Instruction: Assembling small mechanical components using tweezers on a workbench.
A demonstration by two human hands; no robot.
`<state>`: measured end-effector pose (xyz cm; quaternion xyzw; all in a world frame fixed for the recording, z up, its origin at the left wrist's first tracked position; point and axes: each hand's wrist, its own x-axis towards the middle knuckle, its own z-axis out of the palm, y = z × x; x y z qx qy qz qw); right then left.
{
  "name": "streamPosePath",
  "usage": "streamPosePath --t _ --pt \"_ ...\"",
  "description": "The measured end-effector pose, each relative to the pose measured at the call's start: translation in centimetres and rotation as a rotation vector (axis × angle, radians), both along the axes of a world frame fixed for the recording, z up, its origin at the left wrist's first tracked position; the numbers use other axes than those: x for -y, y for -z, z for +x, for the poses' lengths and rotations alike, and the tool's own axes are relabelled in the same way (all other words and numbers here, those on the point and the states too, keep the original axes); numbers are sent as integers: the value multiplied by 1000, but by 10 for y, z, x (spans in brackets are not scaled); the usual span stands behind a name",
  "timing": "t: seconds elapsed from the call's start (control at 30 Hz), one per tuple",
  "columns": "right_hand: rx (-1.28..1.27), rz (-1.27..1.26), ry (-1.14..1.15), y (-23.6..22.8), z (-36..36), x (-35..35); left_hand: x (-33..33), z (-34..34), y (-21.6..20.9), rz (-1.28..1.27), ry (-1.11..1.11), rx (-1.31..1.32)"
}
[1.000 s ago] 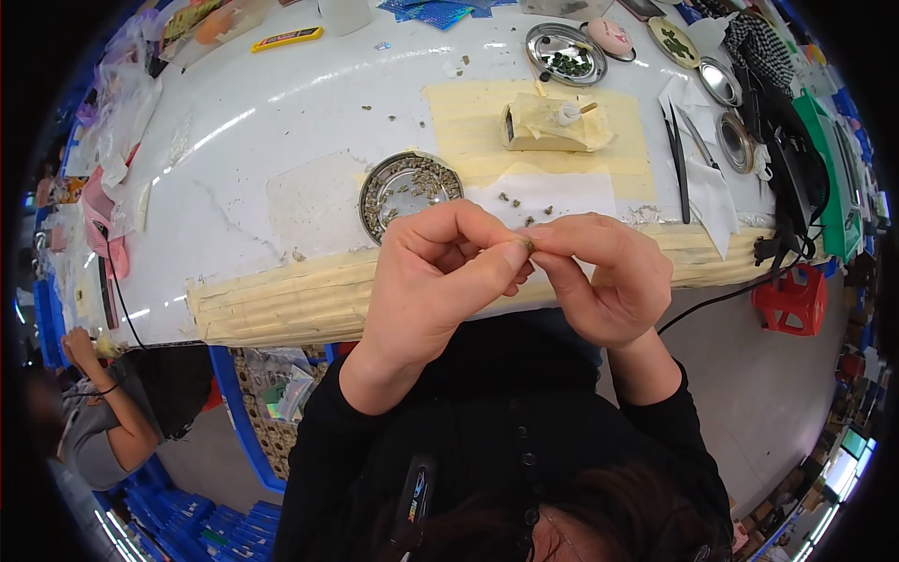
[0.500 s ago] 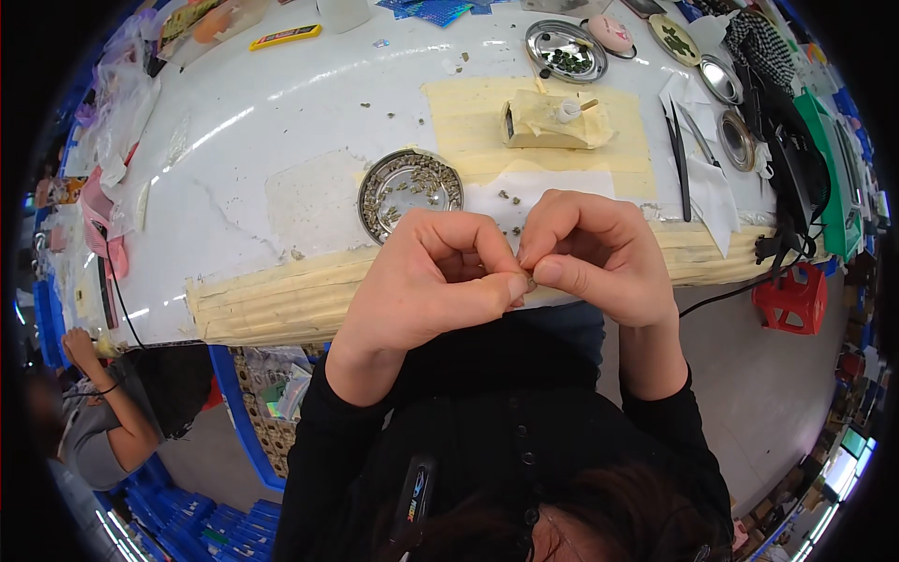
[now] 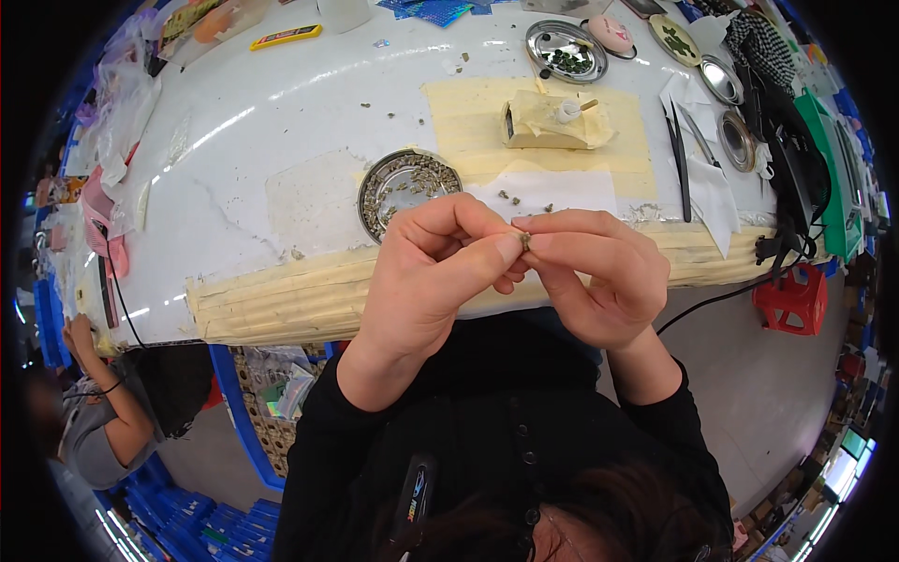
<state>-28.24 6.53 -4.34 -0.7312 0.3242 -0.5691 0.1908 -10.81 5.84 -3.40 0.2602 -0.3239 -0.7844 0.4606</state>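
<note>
Fingertips of left hand and right hand together pinch one brownish piece, seemingly mid-work, in the head view. At its ten o'clock, a dish holds many more; at twelve, loose pieces lie on paper. Finished ones are indistinguishable.

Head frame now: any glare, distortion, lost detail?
Head view: fisheye bends the white tabletop along its front edge, corners black; bright glare streaks that tabletop; the small piece between left hand and right hand is too small for detail.
</note>
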Motion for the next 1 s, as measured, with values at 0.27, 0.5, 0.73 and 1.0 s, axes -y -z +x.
streamPosePath --t 0.27,0.5,0.73,1.0 --pt "23 76 -12 -5 -1 0 0 1 -1 -60 11 74" --pt "192 520 -319 -14 -16 2 6 12 -6 -60 186 190" --pt "110 412 -242 -14 -15 1 6 8 -4 -60 130 172" --pt "108 226 -118 -8 -6 -3 0 1 -2 -79 7 92"
